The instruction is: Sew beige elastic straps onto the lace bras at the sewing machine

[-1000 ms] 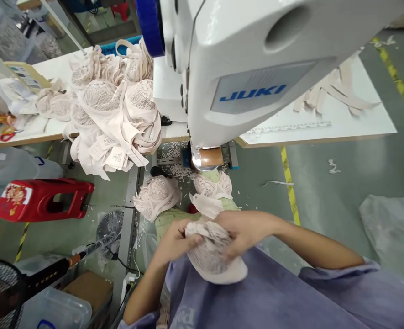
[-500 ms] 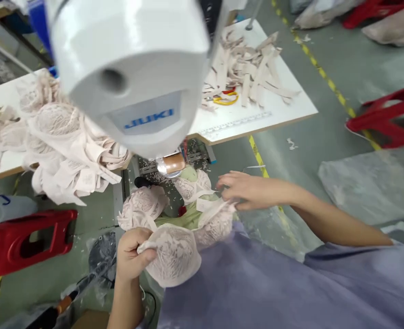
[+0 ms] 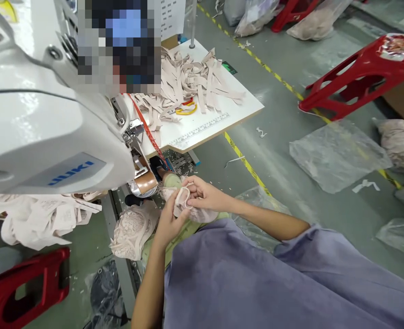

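Above my lap, a pale pink lace bra (image 3: 203, 215) is gathered between my two hands. My left hand (image 3: 170, 221) pinches its folded edge from the left. From the right, my right hand (image 3: 207, 195) grips the same edge, where a narrow band curves in a loop between the fingers. More pale lace bra cups (image 3: 133, 230) lie left of my left hand, by my knee. Green cloth (image 3: 174, 240) shows beneath the held bra. Close by on the left stands the white sewing machine (image 3: 58, 141), its needle area partly hidden.
Fabric strips (image 3: 202, 77) and yellow-handled scissors (image 3: 187, 108) lie on the white table (image 3: 222, 130), which has a printed ruler. A pile of bra pieces (image 3: 47, 217) hangs off the left table edge. Red stools (image 3: 355, 77) and plastic bags (image 3: 338, 153) stand or lie on the floor.
My hands were apart with the bra spread between them; now they have come together on its edge. The view has turned, so the machine sits further left.
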A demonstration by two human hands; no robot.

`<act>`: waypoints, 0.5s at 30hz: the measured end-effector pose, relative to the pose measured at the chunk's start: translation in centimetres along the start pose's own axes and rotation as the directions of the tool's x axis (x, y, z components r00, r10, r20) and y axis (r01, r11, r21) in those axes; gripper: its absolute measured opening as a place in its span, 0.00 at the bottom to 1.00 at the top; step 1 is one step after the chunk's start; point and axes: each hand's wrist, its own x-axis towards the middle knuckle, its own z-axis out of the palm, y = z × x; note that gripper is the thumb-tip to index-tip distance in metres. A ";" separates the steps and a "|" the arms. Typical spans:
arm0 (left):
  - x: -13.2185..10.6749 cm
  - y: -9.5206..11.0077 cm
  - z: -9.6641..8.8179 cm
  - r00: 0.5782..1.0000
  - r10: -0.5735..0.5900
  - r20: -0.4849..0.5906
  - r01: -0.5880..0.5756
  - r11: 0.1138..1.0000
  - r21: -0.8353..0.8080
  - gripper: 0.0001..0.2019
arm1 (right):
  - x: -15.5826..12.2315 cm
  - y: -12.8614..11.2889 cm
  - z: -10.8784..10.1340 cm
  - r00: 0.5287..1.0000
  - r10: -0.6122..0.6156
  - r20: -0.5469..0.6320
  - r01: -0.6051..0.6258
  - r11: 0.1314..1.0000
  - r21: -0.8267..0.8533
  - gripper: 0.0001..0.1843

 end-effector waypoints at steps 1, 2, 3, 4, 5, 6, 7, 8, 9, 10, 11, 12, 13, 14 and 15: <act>0.3 -0.2 0.8 0.998 -0.036 0.059 0.041 0.994 -0.102 0.21 | 0.1 0.1 0.2 1.000 0.004 -0.011 -0.004 1.000 -0.008 0.26; 0.4 -0.4 1.3 0.994 -0.071 0.080 0.083 0.983 -0.162 0.19 | 0.1 0.2 0.2 1.000 0.003 -0.029 -0.004 1.000 -0.030 0.25; 0.4 -0.6 1.5 0.993 -0.101 0.068 0.112 0.976 -0.189 0.20 | 0.2 0.2 0.1 0.999 0.001 -0.052 -0.005 0.998 -0.070 0.25; 0.2 -0.8 1.6 0.992 -0.123 0.036 0.127 0.972 -0.197 0.21 | 0.1 0.3 0.0 0.997 0.002 -0.078 -0.012 0.991 -0.130 0.26; 0.0 -0.9 1.5 0.991 -0.137 0.004 0.135 0.971 -0.198 0.22 | 0.1 0.3 -0.1 0.995 0.002 -0.097 -0.022 0.978 -0.205 0.28; -0.2 -0.9 1.3 0.989 -0.149 -0.017 0.142 0.968 -0.205 0.23 | 0.1 0.3 -0.2 0.994 0.008 -0.105 -0.038 0.958 -0.286 0.30; -0.5 -0.7 1.0 0.987 -0.158 -0.030 0.148 0.966 -0.210 0.23 | 0.1 0.2 -0.2 0.994 0.019 -0.106 -0.056 0.931 -0.361 0.32; -0.7 -0.5 0.8 0.986 -0.163 -0.035 0.152 0.965 -0.213 0.23 | 0.2 0.1 -0.2 0.994 0.030 -0.102 -0.071 0.905 -0.419 0.31; -0.8 -0.2 0.6 0.986 -0.164 -0.036 0.153 0.965 -0.213 0.22 | 0.3 0.0 0.0 0.995 0.037 -0.096 -0.077 0.887 -0.455 0.28; -1.0 0.1 0.4 0.986 -0.164 -0.035 0.154 0.966 -0.210 0.22 | 0.4 -0.2 0.2 0.996 0.034 -0.088 -0.072 0.879 -0.472 0.23; -1.1 0.4 0.2 0.986 -0.164 -0.031 0.154 0.966 -0.206 0.22 | 0.6 -0.3 0.4 0.996 0.023 -0.082 -0.059 0.879 -0.473 0.19; -1.2 0.7 0.0 0.986 -0.163 -0.025 0.155 0.968 -0.200 0.21 | 0.8 -0.4 0.6 0.997 0.010 -0.079 -0.045 0.885 -0.463 0.17; -1.2 0.9 -0.1 0.986 -0.163 -0.018 0.156 0.969 -0.192 0.21 | 1.0 -0.5 0.8 0.997 -0.003 -0.078 -0.032 0.894 -0.448 0.16; -1.3 1.0 -0.2 0.987 -0.163 -0.009 0.159 0.970 -0.184 0.21 | 1.2 -0.6 1.0 0.997 -0.010 -0.076 -0.024 0.903 -0.429 0.16; -1.3 1.0 -0.4 0.986 -0.164 -0.001 0.161 0.971 -0.175 0.21 | 1.4 -0.6 1.1 0.997 -0.010 -0.074 -0.022 0.912 -0.410 0.16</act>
